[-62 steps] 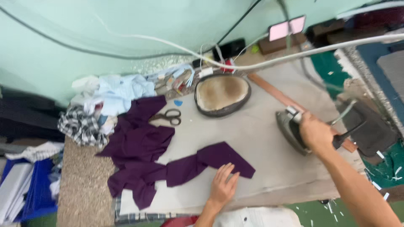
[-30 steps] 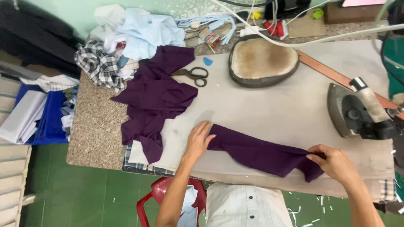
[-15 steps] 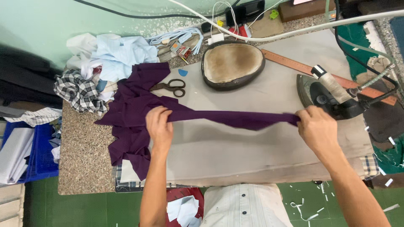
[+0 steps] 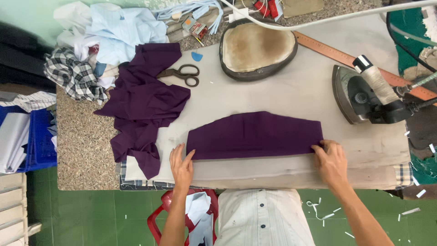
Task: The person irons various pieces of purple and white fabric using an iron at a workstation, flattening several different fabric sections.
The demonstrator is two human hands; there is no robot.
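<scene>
A dark purple cloth piece [image 4: 255, 135] lies flat on the pale pressing pad [image 4: 282, 91], spread wide with a curved upper edge. My left hand [image 4: 182, 166] rests flat at its lower left corner, fingers apart. My right hand [image 4: 331, 160] presses its lower right corner, fingertips on the fabric edge. A heavy dark iron [image 4: 364, 93] stands to the right, beyond my right hand.
A heap of purple cloth pieces [image 4: 145, 102] lies at the left, with black scissors [image 4: 182, 74] beside it. An oval padded pressing form [image 4: 257, 48] and a wooden ruler [image 4: 346, 57] are at the back. Checked and light blue cloths [image 4: 104, 41] pile at the far left. A blue crate [image 4: 38, 136] stands off the table.
The purple piece was held stretched as a narrow strip between both hands; now it lies spread flat on the pad, and both hands have come down to its lower corners.
</scene>
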